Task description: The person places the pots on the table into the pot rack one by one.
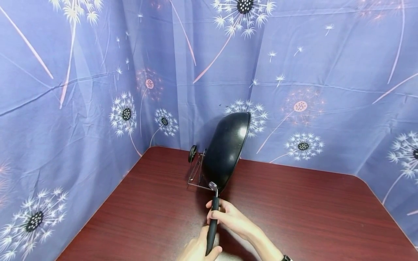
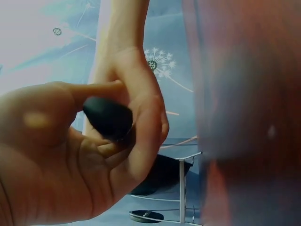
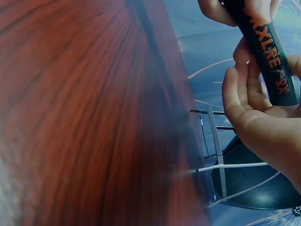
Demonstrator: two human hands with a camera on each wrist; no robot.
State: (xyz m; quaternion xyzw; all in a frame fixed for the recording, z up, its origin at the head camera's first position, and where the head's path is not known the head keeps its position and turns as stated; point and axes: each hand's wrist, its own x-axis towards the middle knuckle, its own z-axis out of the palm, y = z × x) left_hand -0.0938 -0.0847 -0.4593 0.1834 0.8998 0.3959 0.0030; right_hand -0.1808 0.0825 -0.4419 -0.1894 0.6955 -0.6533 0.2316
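Observation:
A black wok [image 1: 226, 148] is tipped up on its side, its dark rounded underside toward the left. From its metal bracket, the long black handle [image 1: 212, 232] runs down toward me. My left hand [image 1: 197, 246] curls its fingers and thumb round the handle's near end, also visible in the left wrist view. Closer to the wok, my right hand [image 1: 232, 219] holds the handle with its thumb across it and fingers behind. Orange lettering marks the handle [image 3: 269, 56] in the right wrist view. A wire rack [image 1: 196, 174] stands directly left of the wok, partly hidden by it.
On the rack's far side is a small round black piece [image 1: 192, 153]. Everything stands on a dark red wood-grain table [image 1: 310, 210]. A blue curtain [image 1: 209, 47] with dandelion prints encloses the back and sides, close behind the wok.

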